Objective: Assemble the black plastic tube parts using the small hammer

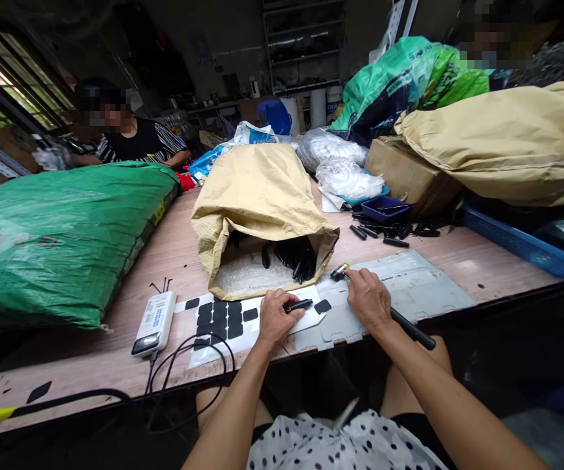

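My left hand (pixel 277 318) is closed around a short black pen-like tube (pixel 299 305), which points to the right above a white sheet (pixel 257 329). Rows of black rounded squares (pixel 220 320) lie on that sheet, and another black square (pixel 322 306) is just right of the tube. My right hand (pixel 369 299) grips a hammer-like tool with a shiny head (pixel 339 271) and a thick black handle (pixel 413 328) passing beneath my wrist. Under the right hand is a grey flat board (pixel 423 287). Straight ahead, a tan sack (pixel 257 189) lies with its mouth toward me, black pieces (pixel 301 258) inside.
A white power bank (pixel 153 324) with a black cable (pixel 184 343) sits left. A full green sack (pixel 61 241) fills the left side. Loose black tubes (pixel 395 242), a purple tray (pixel 384 209) and a blue tray (pixel 517 241) are right. A co-worker (pixel 138 140) sits across.
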`<state>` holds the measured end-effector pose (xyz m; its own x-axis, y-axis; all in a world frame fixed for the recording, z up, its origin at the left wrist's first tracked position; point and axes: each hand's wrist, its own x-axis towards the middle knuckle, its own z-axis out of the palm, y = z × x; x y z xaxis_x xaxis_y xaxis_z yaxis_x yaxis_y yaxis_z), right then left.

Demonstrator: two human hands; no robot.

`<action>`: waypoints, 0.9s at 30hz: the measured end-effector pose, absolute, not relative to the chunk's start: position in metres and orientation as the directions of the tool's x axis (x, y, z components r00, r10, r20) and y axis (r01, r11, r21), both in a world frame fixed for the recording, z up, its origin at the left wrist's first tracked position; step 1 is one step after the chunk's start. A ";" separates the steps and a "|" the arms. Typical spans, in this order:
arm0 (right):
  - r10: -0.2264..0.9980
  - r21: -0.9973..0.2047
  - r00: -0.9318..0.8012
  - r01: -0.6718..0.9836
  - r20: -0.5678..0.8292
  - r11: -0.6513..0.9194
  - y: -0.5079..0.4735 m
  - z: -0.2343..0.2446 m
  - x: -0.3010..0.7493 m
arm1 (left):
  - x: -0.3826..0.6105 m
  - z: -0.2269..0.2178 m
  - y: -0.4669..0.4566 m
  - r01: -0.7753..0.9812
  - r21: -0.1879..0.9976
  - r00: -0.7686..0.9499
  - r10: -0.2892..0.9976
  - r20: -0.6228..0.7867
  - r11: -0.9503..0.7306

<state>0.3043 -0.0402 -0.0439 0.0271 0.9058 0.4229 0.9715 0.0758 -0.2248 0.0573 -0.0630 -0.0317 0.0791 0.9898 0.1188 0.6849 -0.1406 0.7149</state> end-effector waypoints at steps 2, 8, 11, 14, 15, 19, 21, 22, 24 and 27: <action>0.900 -0.165 0.011 0.984 0.436 0.068 -0.039 -0.045 0.299 | 0.057 -0.031 -0.063 0.681 0.719 0.082 0.990 0.118 -0.142; 0.902 -0.081 -0.015 0.995 0.432 0.055 -0.041 -0.044 0.295 | 0.057 -0.028 -0.065 0.686 0.714 0.084 0.990 0.116 -0.142; 0.903 -0.080 -0.018 0.995 0.428 0.058 -0.041 -0.043 0.295 | 0.057 -0.029 -0.065 0.690 0.708 0.089 0.988 0.123 -0.150; 0.906 -0.080 -0.017 0.995 0.423 0.056 -0.041 -0.043 0.295 | 0.055 -0.031 -0.064 0.693 0.700 0.109 0.985 0.135 -0.173; 0.906 -0.078 -0.018 0.995 0.423 0.056 -0.040 -0.043 0.295 | 0.054 -0.031 -0.064 0.691 0.699 0.120 0.983 0.141 -0.185; 0.904 -0.074 -0.022 0.996 0.426 0.059 -0.040 -0.042 0.295 | 0.054 -0.018 -0.076 0.664 0.697 0.183 0.962 0.201 -0.272; 0.905 -0.077 -0.022 0.995 0.425 0.061 -0.040 -0.042 0.295 | 0.057 -0.006 -0.094 0.613 0.726 0.250 0.948 0.196 -0.312; 0.906 -0.080 -0.021 0.995 0.423 0.060 -0.040 -0.042 0.295 | 0.059 -0.001 -0.106 0.575 0.755 0.299 0.940 0.164 -0.315; 0.908 -0.085 -0.016 0.995 0.420 0.057 -0.040 -0.043 0.294 | 0.064 0.001 -0.134 0.498 0.823 0.419 0.907 0.049 -0.274; 0.907 -0.090 -0.010 0.995 0.422 0.053 -0.040 -0.043 0.294 | 0.073 -0.023 -0.170 0.527 0.838 0.502 0.847 -0.175 -0.139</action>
